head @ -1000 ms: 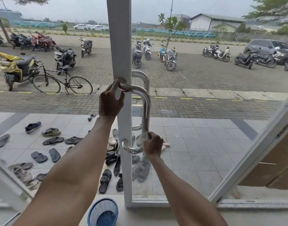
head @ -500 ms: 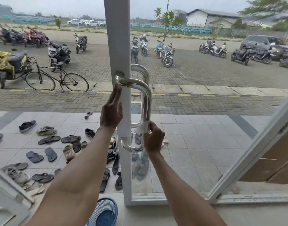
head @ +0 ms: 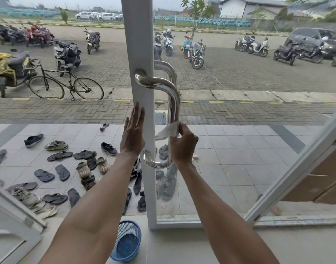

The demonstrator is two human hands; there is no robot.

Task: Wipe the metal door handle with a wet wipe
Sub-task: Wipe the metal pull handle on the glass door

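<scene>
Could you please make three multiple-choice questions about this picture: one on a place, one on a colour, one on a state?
1. Where does the wet wipe touch the door handle?
A. At the top bend
B. On the upright bar
C. At the bottom mount

2. What colour is the basket on the floor by the door frame?
A. Blue
B. Red
C. Yellow

3. What is the left hand doing?
A. Gripping the handle
B. Holding a second wipe
C. Resting flat and open against the door frame

Answers:
1. B, since the right hand presses the wipe on the vertical part, between the two bends.
2. A, since its mesh wall is plainly blue.
3. C, since its fingers lie straight along the frame with nothing in them.
</scene>
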